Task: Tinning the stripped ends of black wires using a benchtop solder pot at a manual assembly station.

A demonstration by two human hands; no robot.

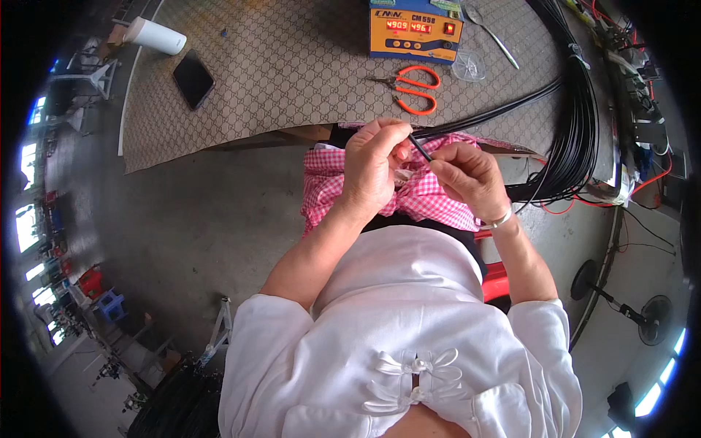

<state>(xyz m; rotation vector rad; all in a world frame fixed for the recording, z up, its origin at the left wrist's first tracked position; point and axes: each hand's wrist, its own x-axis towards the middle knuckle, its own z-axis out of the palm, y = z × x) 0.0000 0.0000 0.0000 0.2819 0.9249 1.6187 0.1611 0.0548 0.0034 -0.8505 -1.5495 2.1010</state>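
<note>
Left hand [374, 162] is curled closed, pinching a black cable [420, 148]; right hand [471, 177] pinches it between thumb and forefinger. The cable spans between both hands, above a checked cloth [321, 182]. The desk [270, 80] lies just beyond them; floor [212, 212] shows left. Cutters [394, 81] lie ahead, a cable bundle [577, 124] right, a phone [194, 80] farther left.
</note>
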